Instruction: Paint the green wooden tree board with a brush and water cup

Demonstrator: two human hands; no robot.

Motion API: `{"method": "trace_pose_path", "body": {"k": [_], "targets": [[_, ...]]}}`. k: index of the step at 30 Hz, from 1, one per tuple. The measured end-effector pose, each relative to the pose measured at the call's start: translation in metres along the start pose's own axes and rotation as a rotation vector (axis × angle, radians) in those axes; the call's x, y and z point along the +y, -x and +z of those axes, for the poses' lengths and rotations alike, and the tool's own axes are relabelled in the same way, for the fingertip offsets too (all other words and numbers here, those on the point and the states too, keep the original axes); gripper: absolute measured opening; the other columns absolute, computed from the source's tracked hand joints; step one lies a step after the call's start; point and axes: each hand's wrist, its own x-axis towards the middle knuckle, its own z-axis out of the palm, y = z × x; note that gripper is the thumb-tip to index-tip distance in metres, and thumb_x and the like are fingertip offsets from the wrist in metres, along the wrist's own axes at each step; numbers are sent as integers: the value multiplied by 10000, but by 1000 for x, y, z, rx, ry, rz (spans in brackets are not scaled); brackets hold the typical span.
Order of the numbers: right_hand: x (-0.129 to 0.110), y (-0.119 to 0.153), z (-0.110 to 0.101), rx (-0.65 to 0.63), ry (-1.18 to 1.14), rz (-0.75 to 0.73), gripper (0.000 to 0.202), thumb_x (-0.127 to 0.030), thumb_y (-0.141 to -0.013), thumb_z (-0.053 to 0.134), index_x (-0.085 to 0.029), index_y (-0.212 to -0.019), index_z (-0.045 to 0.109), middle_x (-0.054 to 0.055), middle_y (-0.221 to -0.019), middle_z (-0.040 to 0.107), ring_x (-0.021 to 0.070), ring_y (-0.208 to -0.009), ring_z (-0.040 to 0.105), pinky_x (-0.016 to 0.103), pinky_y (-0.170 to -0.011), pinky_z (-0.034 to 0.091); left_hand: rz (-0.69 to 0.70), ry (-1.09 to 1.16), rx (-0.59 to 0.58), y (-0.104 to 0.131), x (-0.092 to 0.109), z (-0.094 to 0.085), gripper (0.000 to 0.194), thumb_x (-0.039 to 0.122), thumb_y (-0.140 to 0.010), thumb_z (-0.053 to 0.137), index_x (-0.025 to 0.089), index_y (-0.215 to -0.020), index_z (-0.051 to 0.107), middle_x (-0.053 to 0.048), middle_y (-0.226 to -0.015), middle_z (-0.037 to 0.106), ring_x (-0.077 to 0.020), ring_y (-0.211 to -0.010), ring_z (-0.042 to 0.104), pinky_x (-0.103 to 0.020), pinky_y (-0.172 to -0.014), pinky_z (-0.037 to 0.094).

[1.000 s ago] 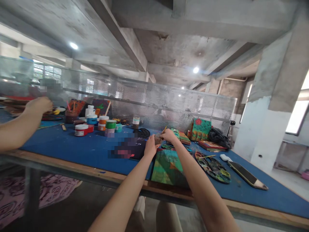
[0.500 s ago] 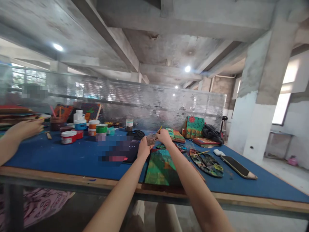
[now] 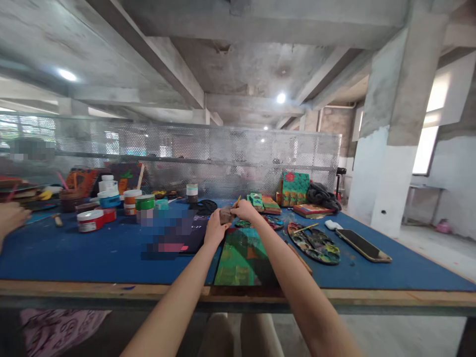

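A small clear cup [image 3: 225, 215] with murky contents is in my left hand [image 3: 214, 228], its fingers wrapped round the side. My right hand [image 3: 245, 210] pinches a thin yellow-tipped brush [image 3: 238, 200] at the cup's right edge. The brush's lower end is hidden by the cup and fingers. Below both hands a green painted panel [image 3: 238, 258] lies at the table's front edge, partly under my right forearm. Just behind it sits a paint-stained palette [image 3: 243, 224], partly covered by my hands.
Paint jars [image 3: 90, 221] stand at the left, near another person's hand [image 3: 13, 218]. A dark tablet [image 3: 191, 233] lies left of the panel. To the right are an oval palette [image 3: 314, 243] with a brush across it and a phone [image 3: 364, 246].
The view has shifted slightly, so the table items sit further left. The other person's hand has moved left towards the frame edge. My hands keep their hold on the cup and brush.
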Motion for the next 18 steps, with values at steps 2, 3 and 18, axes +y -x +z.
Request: {"method": "trace_pose_path", "body": {"k": [2,3,18], "targets": [[1,0,-1,9,8,-12,266,-345,-908,575,-152,-1089,610,63,-1108,629,190,-960,624,390,-822,529,5,6,3,-1,-1,2,523,97,-663,721,153,-1134,502,-119,-1162,600,-264,-1117,579,-398,-964,464],[1,0,-2,12,13,-18,240,-335,-906,580,-152,-1054,626,60,-1080,646,184,-956,630,384,-833,523,7,9,2,-1,-1,2,524,100,-663,724,148,-1135,502,-122,-1155,603,-262,-1106,585,-397,-961,467],[12,-2,-7,34,32,-150,230,-160,-832,532,-122,-868,756,84,-874,744,164,-828,660,195,-709,434,-18,27,-24,-2,3,6,568,102,-656,739,115,-1170,499,-161,-1168,611,-279,-1113,582,-411,-967,464]]}}
